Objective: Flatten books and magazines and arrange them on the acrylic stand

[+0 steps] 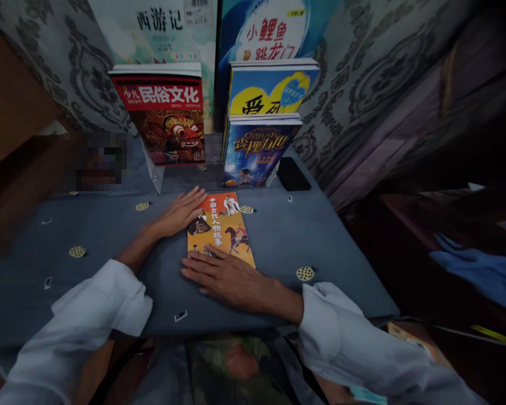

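Head view, left to right: a glossy red paperback with a mask picture (168, 121) stands in a clear plastic stand (213, 175). The left hand (180, 214) lies flat, fingers extended, at the upper left edge of an orange-and-yellow paperback (217, 225) lying on the blue-grey cloth-covered desk (109, 225). The right hand (227, 278), flattened and grasping nothing, covers its lower end. Beyond, a dark-blue paperback (257, 152) stands near a flat black rectangular object (294, 173).
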Demonstrator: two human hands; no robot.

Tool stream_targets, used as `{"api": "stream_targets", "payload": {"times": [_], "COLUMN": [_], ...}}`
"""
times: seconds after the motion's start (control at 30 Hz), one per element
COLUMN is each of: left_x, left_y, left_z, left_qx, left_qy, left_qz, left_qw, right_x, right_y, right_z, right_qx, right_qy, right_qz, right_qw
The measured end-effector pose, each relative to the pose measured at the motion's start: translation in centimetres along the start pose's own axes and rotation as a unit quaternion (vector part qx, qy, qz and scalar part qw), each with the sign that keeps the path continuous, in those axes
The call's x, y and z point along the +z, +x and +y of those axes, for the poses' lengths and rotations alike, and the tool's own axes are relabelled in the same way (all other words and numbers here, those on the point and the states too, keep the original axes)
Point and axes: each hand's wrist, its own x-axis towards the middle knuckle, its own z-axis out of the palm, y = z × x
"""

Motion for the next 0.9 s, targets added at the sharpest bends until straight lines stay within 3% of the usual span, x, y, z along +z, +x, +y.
{"api": "stream_targets", "payload": {"times": [0.33, 0.57, 0.7, 0.9], "left_x": [-0.6, -0.7, -0.3, 0.1], "left_y": [-0.5, -0.4, -0.4, -0.3], "left_z": [1.1, 1.3, 1.6, 1.0], "left_qx": [-0.019, -0.024, -0.048, -0.053], "left_qy": [0.051, 0.043, 0.012, -0.057], "left_qz": [-0.037, -0.031, -0.017, 0.017], "left_qw": [0.998, 0.998, 0.999, 0.997], "right_x": [-0.8, -2.4, -2.2, -1.2], "right_y": [0.0, 0.1, 0.6, 1.5], "right_z": [-0.2, -0.4, 0.9, 3.9], "right_qx": [0.003, 0.040, 0.083, 0.150], "right_qy": [0.033, 0.099, 0.124, 0.110], "right_qz": [0.000, -0.044, -0.038, 0.021], "right_qw": [0.999, 0.993, 0.988, 0.982]}}
